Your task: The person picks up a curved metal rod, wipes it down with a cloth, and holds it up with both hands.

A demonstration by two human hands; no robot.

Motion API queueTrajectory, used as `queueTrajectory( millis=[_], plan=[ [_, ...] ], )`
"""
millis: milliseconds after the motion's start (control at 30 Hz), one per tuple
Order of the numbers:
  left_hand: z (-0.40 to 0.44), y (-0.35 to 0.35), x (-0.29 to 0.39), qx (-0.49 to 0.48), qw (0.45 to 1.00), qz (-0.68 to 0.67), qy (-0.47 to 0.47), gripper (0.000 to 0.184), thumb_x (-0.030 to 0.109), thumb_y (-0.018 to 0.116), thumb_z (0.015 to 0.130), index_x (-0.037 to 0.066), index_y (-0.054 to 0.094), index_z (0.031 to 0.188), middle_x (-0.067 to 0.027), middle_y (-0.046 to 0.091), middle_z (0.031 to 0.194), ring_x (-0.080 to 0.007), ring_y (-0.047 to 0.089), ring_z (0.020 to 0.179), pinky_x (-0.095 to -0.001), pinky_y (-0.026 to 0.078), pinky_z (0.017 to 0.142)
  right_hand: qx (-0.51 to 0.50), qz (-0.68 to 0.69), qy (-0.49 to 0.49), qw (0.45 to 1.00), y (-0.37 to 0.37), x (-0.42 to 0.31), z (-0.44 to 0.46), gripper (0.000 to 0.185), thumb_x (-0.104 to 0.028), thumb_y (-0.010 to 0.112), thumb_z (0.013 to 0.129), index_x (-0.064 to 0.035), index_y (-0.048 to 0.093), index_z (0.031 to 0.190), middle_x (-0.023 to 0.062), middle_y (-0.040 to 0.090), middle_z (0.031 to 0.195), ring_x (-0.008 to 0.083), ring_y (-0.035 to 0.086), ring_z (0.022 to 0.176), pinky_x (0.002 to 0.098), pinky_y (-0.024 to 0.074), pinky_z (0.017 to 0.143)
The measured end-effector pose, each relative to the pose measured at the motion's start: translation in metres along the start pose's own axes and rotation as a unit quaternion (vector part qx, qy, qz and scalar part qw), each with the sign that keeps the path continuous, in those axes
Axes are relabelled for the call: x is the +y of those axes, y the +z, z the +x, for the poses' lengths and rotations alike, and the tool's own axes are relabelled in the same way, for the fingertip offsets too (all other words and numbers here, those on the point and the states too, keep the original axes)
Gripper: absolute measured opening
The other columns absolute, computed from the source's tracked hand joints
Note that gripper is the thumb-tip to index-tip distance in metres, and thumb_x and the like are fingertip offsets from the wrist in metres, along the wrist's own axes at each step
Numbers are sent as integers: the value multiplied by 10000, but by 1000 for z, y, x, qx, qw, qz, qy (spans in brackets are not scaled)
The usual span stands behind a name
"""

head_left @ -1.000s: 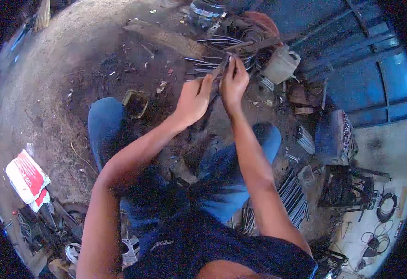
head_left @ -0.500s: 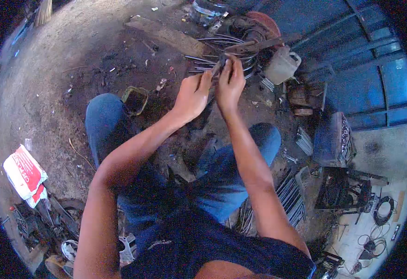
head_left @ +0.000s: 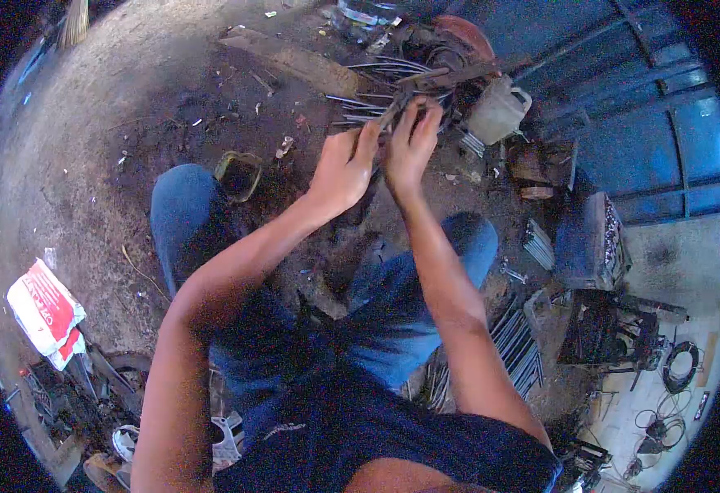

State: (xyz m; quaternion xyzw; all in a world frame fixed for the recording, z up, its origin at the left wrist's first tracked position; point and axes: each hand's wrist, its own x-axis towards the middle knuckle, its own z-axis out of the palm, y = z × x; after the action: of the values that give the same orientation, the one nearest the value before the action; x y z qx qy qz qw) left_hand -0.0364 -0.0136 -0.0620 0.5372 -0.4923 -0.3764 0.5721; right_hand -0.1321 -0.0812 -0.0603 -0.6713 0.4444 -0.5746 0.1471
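Observation:
My left hand (head_left: 343,170) is closed, thumb and fingers pressed on a narrow greyish bar-like piece (head_left: 390,113) that slants up and right; its exact kind is too blurred to tell. Close beside it, my right hand (head_left: 409,152) has its fingers bent forward at the piece's far end, with dark gaps between them. What the right fingertips grip is mostly hidden. Behind both hands lies a bundle of thin metal rods (head_left: 360,107) on the dirt floor.
A wooden plank (head_left: 294,62) lies beyond the hands. To the right stand a pale jerrycan (head_left: 498,111) and a blue metal wall (head_left: 623,107). A cut-open container (head_left: 238,176) sits by my left knee. More rods (head_left: 512,349) lie near my right thigh; a red-white bag (head_left: 45,308) is at left.
My right hand has shifted slightly, its fingers now further right and more apart at the tips. The left hand stays nearly in place on the greyish piece.

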Motion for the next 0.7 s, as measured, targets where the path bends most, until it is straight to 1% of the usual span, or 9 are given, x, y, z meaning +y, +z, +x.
queueTrajectory(
  millis=[133, 233, 300, 367, 400, 467, 500, 567, 700],
  plan=[
    [2, -2, 2, 11, 1000, 4, 8, 449, 283, 406, 996, -91, 565, 805, -280, 498, 632, -217, 438, 530, -425, 388, 555, -30, -3, -38, 999, -4, -15, -9, 209, -168, 461, 972, 6, 439, 1085, 252, 585, 896, 419, 594, 773, 447, 465, 694],
    [1, 5, -13, -8, 999, -46, -26, 444, 281, 407, 998, -91, 563, 812, -259, 472, 604, -186, 435, 545, -419, 386, 550, -44, 43, 78, 995, 4, 25, 4, 235, -168, 478, 960, 7, 435, 1111, 263, 592, 908, 429, 611, 794, 454, 471, 693],
    [2, 1, -2, 9, 999, -28, -17, 449, 280, 410, 1000, -92, 554, 794, -223, 453, 592, -164, 431, 558, -409, 377, 538, -70, 26, 42, 996, -2, -19, -16, 213, -161, 467, 968, 6, 444, 1099, 273, 588, 925, 438, 608, 740, 460, 471, 643],
    [1, 1, -2, 68, 996, -11, 52, 471, 296, 411, 1005, -67, 542, 735, -145, 443, 568, -136, 407, 551, -382, 351, 513, -30, -34, -91, 995, 1, -10, -12, 176, -143, 455, 970, -10, 447, 1085, 221, 610, 872, 353, 587, 625, 434, 470, 583],
    [4, -3, -15, -15, 997, -81, -12, 459, 384, 439, 1003, 76, 501, 668, 29, 438, 564, -72, 380, 477, -270, 291, 447, -27, -38, -85, 995, 4, 5, -7, 176, -143, 455, 970, -10, 447, 1085, 221, 610, 872, 353, 587, 625, 434, 470, 583],
    [-1, 3, -17, -32, 994, -97, -25, 451, 385, 440, 1002, 83, 497, 672, 36, 425, 559, -68, 366, 468, -262, 283, 443, -14, 96, 124, 988, 11, 43, 11, 143, -131, 436, 964, -29, 488, 1049, 145, 631, 844, 265, 574, 603, 390, 472, 565],
    [-1, 4, -18, -42, 992, -113, -37, 444, 387, 441, 1002, 89, 492, 677, 44, 412, 555, -65, 352, 459, -255, 276, 439, -10, 99, 123, 987, 11, 54, 14, 143, -131, 436, 964, -29, 488, 1049, 145, 631, 844, 265, 574, 603, 390, 472, 565],
    [2, 2, -20, -49, 993, -101, -28, 427, 378, 450, 1000, 93, 493, 685, 56, 384, 539, -58, 335, 454, -237, 272, 441, -7, 464, 429, 775, 7, 64, 16, 169, -135, 402, 955, -51, 542, 997, 82, 634, 846, 197, 554, 611, 341, 474, 566],
    [3, -3, -18, -71, 965, -224, -119, 361, 367, 476, 991, 75, 527, 785, 23, 459, 650, -58, 388, 518, -228, 287, 451, -98, 589, 511, 619, -18, 31, 25, 238, -131, 323, 957, -19, 532, 932, 107, 567, 834, 213, 509, 727, 341, 457, 686]
  ],
)
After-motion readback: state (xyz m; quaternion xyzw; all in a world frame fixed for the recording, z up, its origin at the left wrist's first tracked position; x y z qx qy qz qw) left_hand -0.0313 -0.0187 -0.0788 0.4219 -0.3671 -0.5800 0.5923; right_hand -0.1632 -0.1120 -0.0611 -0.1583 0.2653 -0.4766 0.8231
